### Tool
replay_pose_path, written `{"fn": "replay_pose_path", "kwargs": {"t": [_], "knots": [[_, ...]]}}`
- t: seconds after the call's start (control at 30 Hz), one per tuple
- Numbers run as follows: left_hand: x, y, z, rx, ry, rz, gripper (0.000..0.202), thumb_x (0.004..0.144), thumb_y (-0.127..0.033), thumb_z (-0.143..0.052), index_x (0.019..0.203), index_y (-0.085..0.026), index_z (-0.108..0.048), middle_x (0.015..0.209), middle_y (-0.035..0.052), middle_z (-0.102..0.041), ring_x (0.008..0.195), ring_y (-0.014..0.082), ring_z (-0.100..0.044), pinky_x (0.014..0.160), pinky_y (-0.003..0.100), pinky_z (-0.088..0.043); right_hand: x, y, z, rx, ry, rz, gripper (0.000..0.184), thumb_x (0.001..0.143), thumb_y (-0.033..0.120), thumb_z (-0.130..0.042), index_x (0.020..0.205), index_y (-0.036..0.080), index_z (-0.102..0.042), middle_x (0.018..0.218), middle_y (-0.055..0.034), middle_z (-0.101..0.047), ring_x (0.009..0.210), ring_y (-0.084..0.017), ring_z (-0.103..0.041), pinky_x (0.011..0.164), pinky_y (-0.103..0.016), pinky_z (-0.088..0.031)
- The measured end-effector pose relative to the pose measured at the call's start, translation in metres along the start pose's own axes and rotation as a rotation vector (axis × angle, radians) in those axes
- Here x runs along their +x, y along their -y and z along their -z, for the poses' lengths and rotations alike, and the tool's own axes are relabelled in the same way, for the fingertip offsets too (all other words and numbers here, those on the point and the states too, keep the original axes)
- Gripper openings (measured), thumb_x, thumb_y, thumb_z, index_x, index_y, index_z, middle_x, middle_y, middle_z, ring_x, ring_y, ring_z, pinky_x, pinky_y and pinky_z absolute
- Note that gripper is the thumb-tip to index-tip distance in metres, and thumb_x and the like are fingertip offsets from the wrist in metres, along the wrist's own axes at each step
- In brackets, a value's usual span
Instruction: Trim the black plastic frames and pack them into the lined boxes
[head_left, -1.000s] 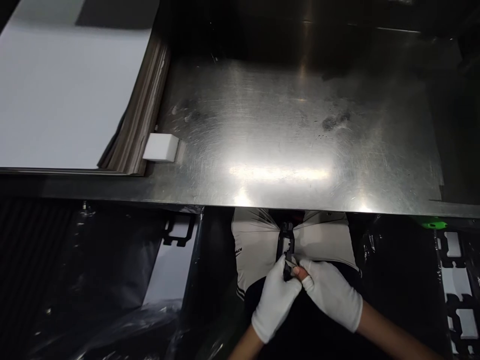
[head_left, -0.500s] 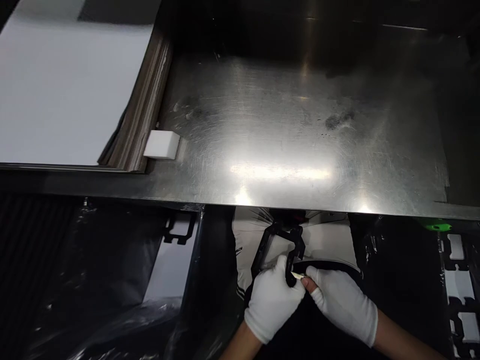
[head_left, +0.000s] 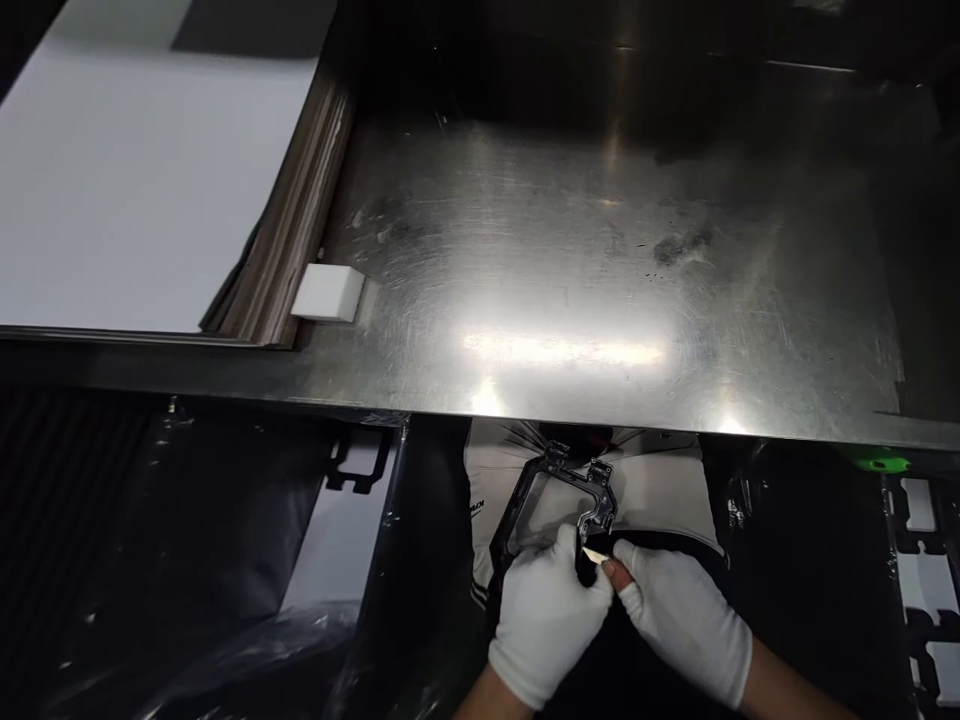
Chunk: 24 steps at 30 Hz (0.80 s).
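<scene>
A black plastic frame (head_left: 517,505) with hinge-like lugs at its far end is held over my lap, below the table edge. My left hand (head_left: 551,620), in a white glove, is closed around its near part, which the fingers hide. In my right hand (head_left: 686,615), also gloved but with the thumb bare, a small pointed blade (head_left: 595,556) is pinched. The blade's tip lies against or very close to the frame's edge beside my left fingers; contact is hard to tell. Whatever handle the blade has is hidden in the glove.
A scratched metal table (head_left: 562,250) spans the front. On it are a stack of large sheets (head_left: 150,180) and a white block (head_left: 330,292). Black plastic lining (head_left: 217,530) hangs at left. More black frames (head_left: 926,625) lie at right, near a green object (head_left: 885,465).
The black frame has tilted, so its far end shows more of its lugs and inner detail. Both hands keep their grip, and the blade has barely moved. The view has shifted slightly.
</scene>
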<state>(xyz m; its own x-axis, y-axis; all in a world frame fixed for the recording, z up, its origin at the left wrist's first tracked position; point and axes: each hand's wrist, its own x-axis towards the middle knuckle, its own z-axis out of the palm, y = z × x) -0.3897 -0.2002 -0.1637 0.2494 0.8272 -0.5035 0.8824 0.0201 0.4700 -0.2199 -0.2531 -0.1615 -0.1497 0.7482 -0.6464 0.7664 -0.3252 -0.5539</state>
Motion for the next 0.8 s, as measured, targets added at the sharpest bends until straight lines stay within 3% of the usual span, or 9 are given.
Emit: {"fn": "replay_pose_path", "kwargs": {"t": [0.1,0.33,0.57,0.7,0.8], "knots": [[0.000,0.003,-0.001,0.067,0.008,-0.027,0.013,0.086,-0.035,-0.067,0.086,-0.023,-0.061,0.070,0.0062,-0.071,0.064,0.0280,-0.069,0.068,0.039,-0.046,0.000,0.001,-0.002,-0.002,0.002,-0.023,0.055,0.115,0.053,-0.022,0.098,0.022,-0.065,0.076,-0.0042,-0.075,0.062,-0.020,-0.072,0.055,-0.029,-0.037],[-0.004,0.008,-0.005,-0.005,-0.059,-0.023,0.019,0.084,-0.038,-0.071,0.079,-0.023,-0.061,0.063,0.0066,-0.067,0.058,0.0267,-0.062,0.065,0.041,-0.043,-0.002,0.007,-0.004,0.097,0.056,-0.097,0.055,0.115,0.054,-0.023,0.100,0.023,-0.066,0.082,-0.0038,-0.077,0.068,-0.021,-0.073,0.059,-0.029,-0.041],[-0.004,0.003,-0.005,0.181,-0.033,-0.036,0.019,0.089,-0.040,-0.067,0.080,-0.024,-0.062,0.063,0.0067,-0.068,0.059,0.0277,-0.065,0.065,0.040,-0.044,-0.004,0.005,-0.008,0.221,0.021,-0.111,0.059,0.114,0.058,-0.019,0.103,0.024,-0.066,0.078,-0.0028,-0.075,0.064,-0.018,-0.071,0.058,-0.027,-0.045],[-0.002,0.004,-0.005,0.149,0.008,0.019,0.016,0.089,-0.038,-0.065,0.083,-0.023,-0.063,0.067,0.0085,-0.071,0.063,0.0312,-0.069,0.065,0.041,-0.045,-0.005,-0.002,-0.010,0.239,-0.012,-0.054,0.062,0.113,0.063,-0.019,0.098,0.024,-0.064,0.078,-0.0024,-0.074,0.064,-0.018,-0.069,0.058,-0.029,-0.044],[0.001,0.008,-0.003,-0.013,0.045,0.053,0.022,0.096,-0.041,-0.060,0.084,-0.024,-0.064,0.069,0.0074,-0.071,0.065,0.0288,-0.071,0.065,0.038,-0.045,-0.006,-0.007,-0.011,0.305,-0.029,-0.036,0.063,0.112,0.067,-0.019,0.089,0.024,-0.058,0.075,-0.0015,-0.070,0.062,-0.017,-0.066,0.057,-0.029,-0.044]]}}
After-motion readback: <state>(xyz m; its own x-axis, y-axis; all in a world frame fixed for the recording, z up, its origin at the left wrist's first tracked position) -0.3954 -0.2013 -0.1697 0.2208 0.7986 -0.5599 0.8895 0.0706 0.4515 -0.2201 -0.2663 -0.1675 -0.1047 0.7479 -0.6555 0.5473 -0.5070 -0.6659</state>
